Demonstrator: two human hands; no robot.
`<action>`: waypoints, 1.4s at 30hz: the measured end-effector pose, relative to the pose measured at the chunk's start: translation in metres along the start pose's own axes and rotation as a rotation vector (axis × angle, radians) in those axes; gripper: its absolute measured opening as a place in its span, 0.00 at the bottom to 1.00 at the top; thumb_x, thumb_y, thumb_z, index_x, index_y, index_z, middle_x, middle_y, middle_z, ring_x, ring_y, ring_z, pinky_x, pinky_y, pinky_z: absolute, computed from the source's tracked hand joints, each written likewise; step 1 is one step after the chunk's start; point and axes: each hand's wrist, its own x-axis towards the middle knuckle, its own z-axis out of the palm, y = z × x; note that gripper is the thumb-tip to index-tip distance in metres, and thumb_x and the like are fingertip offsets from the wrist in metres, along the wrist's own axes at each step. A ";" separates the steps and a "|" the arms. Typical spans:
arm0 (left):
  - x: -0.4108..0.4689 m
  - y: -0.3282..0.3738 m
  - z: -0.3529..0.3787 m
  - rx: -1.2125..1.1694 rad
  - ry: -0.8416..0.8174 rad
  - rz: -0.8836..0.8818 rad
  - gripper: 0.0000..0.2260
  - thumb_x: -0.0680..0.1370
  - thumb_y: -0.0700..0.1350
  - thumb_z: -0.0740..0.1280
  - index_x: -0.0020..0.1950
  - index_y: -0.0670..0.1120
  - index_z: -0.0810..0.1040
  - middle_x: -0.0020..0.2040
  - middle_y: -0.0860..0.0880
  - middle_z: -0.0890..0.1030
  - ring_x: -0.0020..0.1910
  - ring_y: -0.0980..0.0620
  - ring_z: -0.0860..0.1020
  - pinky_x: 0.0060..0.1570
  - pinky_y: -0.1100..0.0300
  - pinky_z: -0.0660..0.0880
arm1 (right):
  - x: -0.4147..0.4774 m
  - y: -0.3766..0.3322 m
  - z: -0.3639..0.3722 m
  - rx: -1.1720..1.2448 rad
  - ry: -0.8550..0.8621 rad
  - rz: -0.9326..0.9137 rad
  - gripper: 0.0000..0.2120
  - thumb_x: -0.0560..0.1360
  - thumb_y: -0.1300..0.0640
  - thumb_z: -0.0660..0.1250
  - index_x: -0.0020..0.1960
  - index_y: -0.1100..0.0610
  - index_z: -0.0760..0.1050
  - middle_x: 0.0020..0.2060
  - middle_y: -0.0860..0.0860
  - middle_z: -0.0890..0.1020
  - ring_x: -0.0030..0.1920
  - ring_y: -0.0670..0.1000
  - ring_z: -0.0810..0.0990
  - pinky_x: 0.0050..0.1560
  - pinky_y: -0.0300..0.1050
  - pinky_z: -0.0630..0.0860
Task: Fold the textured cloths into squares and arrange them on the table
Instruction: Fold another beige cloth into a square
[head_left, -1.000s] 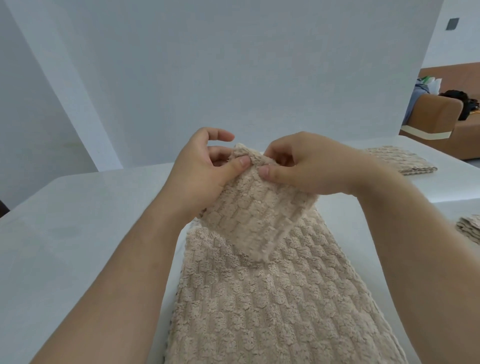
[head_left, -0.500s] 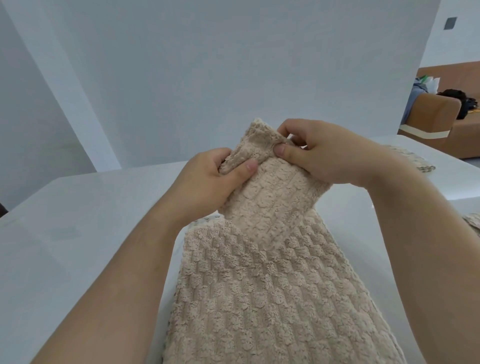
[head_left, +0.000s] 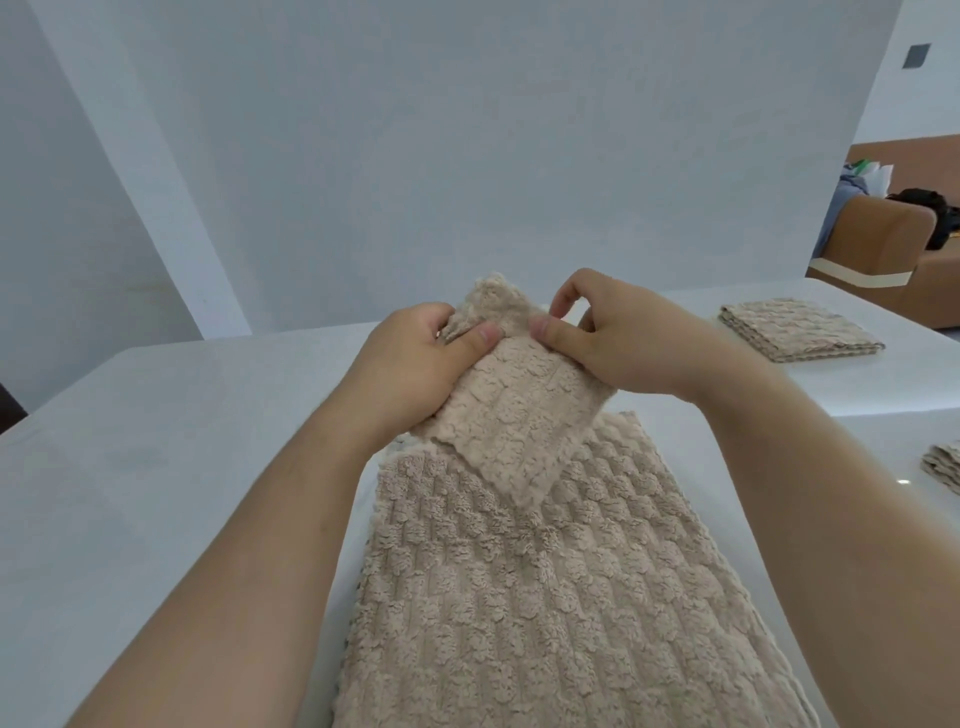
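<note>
A beige textured cloth (head_left: 519, 597) lies lengthwise on the white table (head_left: 156, 467) in front of me. Its far end is lifted and doubled back toward me. My left hand (head_left: 415, 374) pinches that raised edge from the left, thumb on top. My right hand (head_left: 623, 343) pinches the same edge from the right, thumb and forefinger closed on the fabric. The fingers under the cloth are hidden. A folded beige cloth square (head_left: 797, 328) rests on the table at the far right.
Another folded beige cloth (head_left: 946, 464) shows partly at the right edge of the table. A white wall stands behind the table. A brown sofa (head_left: 883, 249) with dark items on it is beyond the table's right end.
Both hands have come down and slightly forward with the cloth's far edge. The view has dropped, so the folded square at the far right is in sight again.
</note>
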 end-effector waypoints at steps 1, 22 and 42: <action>0.002 -0.004 -0.003 -0.009 0.052 -0.046 0.21 0.77 0.61 0.70 0.46 0.42 0.80 0.39 0.43 0.84 0.37 0.41 0.82 0.38 0.47 0.77 | 0.001 0.000 0.004 -0.024 0.004 0.021 0.24 0.79 0.32 0.59 0.64 0.49 0.68 0.46 0.48 0.82 0.43 0.46 0.79 0.38 0.44 0.71; 0.022 -0.030 -0.018 -0.754 0.365 -0.454 0.11 0.81 0.52 0.69 0.54 0.44 0.83 0.43 0.49 0.85 0.33 0.52 0.82 0.30 0.65 0.74 | -0.022 -0.052 0.046 0.098 -0.212 0.036 0.21 0.77 0.34 0.65 0.53 0.49 0.62 0.43 0.49 0.84 0.41 0.49 0.84 0.45 0.50 0.80; 0.017 -0.012 0.007 -0.755 0.413 -0.295 0.14 0.82 0.54 0.67 0.57 0.44 0.80 0.49 0.44 0.85 0.44 0.43 0.84 0.41 0.47 0.80 | -0.014 -0.047 0.044 0.284 0.195 0.069 0.25 0.72 0.72 0.56 0.62 0.48 0.58 0.42 0.58 0.81 0.32 0.54 0.76 0.24 0.45 0.70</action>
